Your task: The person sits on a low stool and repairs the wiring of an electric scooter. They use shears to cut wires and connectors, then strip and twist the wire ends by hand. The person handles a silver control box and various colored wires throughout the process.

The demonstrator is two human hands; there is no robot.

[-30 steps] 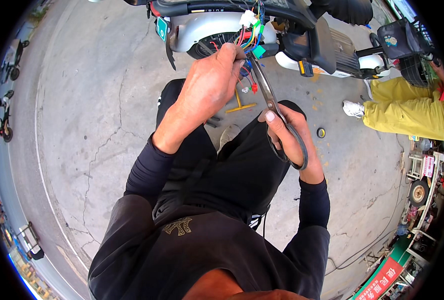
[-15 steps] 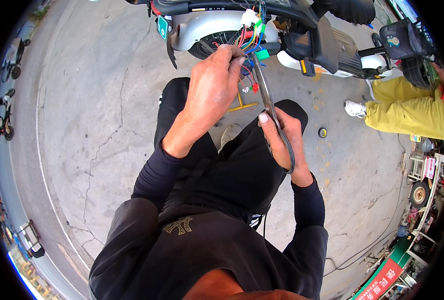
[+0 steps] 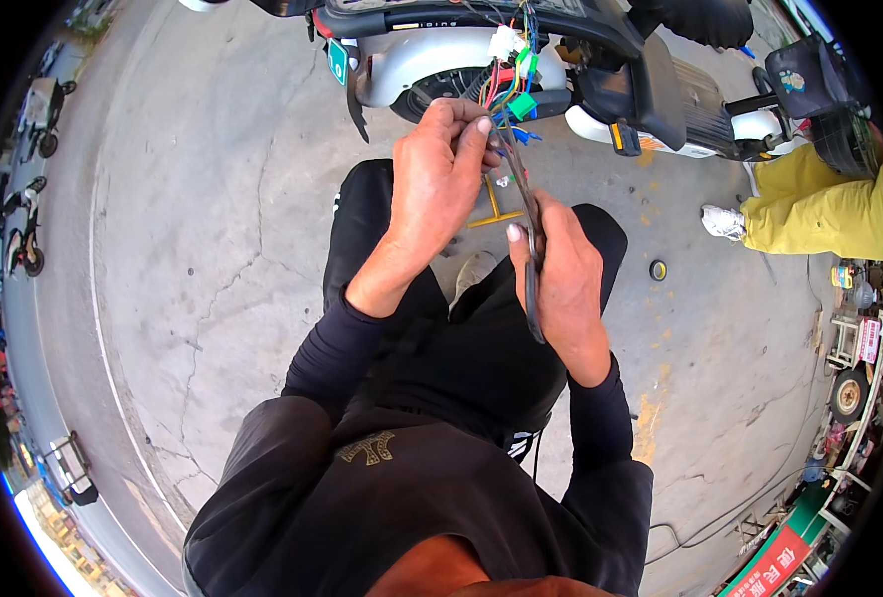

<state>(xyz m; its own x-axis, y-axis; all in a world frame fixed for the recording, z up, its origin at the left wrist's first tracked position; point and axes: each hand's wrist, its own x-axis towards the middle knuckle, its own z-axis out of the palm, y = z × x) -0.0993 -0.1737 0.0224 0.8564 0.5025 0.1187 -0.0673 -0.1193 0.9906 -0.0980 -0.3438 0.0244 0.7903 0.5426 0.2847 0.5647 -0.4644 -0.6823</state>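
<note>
Spanning the far side of the cracked ground (image 3: pixel 232 338), the scooter (image 3: pixel 656 95) shows its pale fender (image 3: pixel 402 68), with wires (image 3: pixel 506 92) hanging loose beside it. To the right are a bystander's yellow trousers (image 3: pixel 820 214); a yellow T-bar (image 3: pixel 497 216) shows beyond the hands. The right hand (image 3: pixel 569 264) is wrapped around the scissors (image 3: pixel 533 298), whose blades (image 3: pixel 520 174) point up toward the wires; they appear nearly edge-on, so how far they part cannot be told. The left hand (image 3: pixel 438 184) is narrowed to a pinch of thumb and forefinger on the wires' lower end, though which strand it holds is too small to make out. A tape roll (image 3: pixel 658 270) lies well apart to the right. Smaller yet, a white connector (image 3: pixel 506 42) and a green connector (image 3: pixel 523 105) hang among the strands, the green one near the pinching fingers. With the blades so close to those fingertips, a slip of the scissors could nick skin; the crowding could let an edge catch a neighbouring strand, and a hard tug might strain a connector.
</note>
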